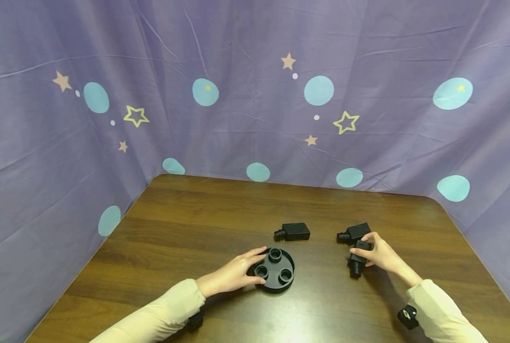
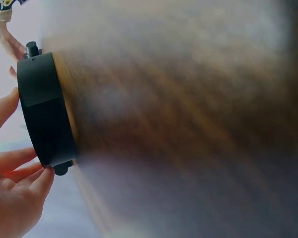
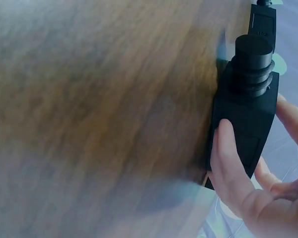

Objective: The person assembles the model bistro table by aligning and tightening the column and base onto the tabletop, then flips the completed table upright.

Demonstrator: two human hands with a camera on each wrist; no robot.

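Note:
A round black tray with a raised rim and three ring-shaped sockets sits on the wooden table. My left hand holds its left side, thumb at the near edge and fingers at the far edge; the left wrist view shows the tray's side wall with fingertips against it. Farther right, my right hand pinches a black bottle-shaped block between thumb and fingers. Its ribbed neck points toward the near side of the table. Just behind it lies a similar black block, overlapped by it in the head view.
Another black bottle-shaped block lies on its side behind the tray, neck to the left. Small black devices show beside the left sleeve and right sleeve. A purple patterned curtain hangs behind the wooden table.

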